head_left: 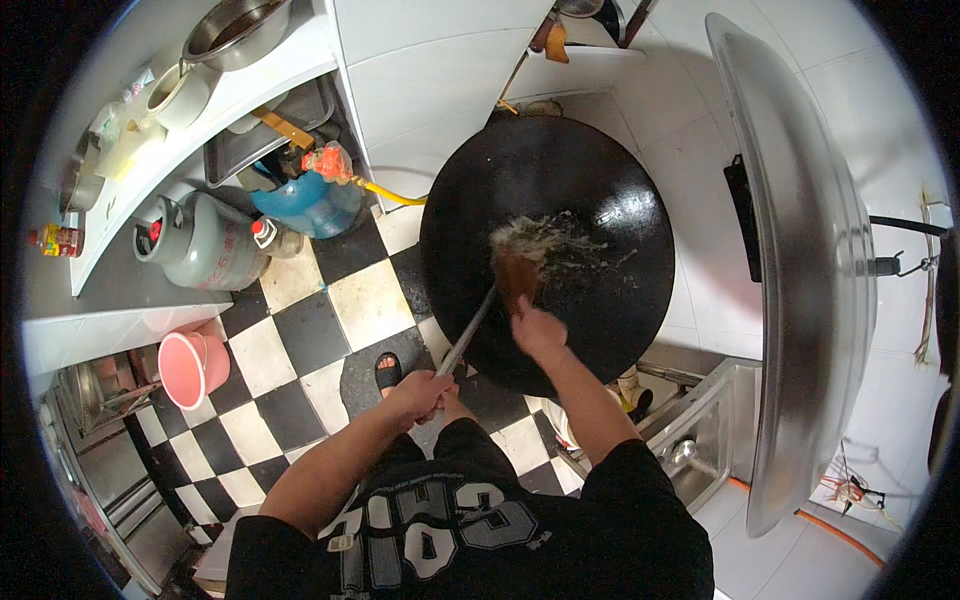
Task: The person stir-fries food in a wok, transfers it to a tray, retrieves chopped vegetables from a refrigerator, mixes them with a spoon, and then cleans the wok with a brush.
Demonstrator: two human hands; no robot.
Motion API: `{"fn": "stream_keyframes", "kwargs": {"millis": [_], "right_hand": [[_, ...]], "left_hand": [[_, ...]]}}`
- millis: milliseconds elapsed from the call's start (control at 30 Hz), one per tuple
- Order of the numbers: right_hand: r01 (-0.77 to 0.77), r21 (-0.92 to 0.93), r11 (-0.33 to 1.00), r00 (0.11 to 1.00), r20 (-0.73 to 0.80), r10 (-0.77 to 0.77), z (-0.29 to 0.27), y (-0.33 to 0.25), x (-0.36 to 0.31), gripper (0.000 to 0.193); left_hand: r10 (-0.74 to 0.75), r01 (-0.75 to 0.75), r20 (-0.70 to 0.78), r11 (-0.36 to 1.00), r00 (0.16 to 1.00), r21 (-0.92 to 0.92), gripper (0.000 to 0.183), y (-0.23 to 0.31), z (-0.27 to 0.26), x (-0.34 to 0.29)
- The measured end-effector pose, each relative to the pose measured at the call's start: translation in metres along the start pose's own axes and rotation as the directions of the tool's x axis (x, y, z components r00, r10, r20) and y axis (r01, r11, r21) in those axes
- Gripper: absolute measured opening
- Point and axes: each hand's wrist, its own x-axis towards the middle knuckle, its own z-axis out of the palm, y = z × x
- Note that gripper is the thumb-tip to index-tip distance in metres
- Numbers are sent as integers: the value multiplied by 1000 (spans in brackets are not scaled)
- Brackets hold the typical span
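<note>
A large black wok (pixel 600 310) sits in front of me, with a wet, pale, foamy smear (pixel 550 238) at its middle. My right hand (pixel 540 333) is closed around the top of a brown brush (pixel 515 278), whose lower end meets the smear; motion blurs it. My left hand (pixel 418 396) is wrapped round the end of a long metal handle (pixel 466 335), outside the wok's near left rim. This handle slants up over the rim to the brush, and its far end is hidden there.
A big metal lid (pixel 800 250) hangs at right, above a steel sink (pixel 710 425). On the left are a grey gas cylinder (pixel 212 245), a blue one (pixel 315 203) with a yellow hose (pixel 392 194), a pink bucket (pixel 190 372) and a white shelf (pixel 235 100) bearing pots.
</note>
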Motion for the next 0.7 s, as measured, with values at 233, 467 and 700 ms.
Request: {"fn": "stream_keyframes", "kwargs": {"millis": [233,467,700], "right_hand": [[-137,18,990,989,-57,138,12,15,-15,53],[-330,-232,915,944,-87,319,-21,47,-24,47],[-80,32,996,997,-3,80,-77,57,-49,49]], "left_hand": [[26,-21,-17,978,1000,207,37,-2,-6,6],[373,-109,-168,617,912,780,39,-2,-9,-5],[757,261,-116,-74,643,962,26,1,-36,-33]]}}
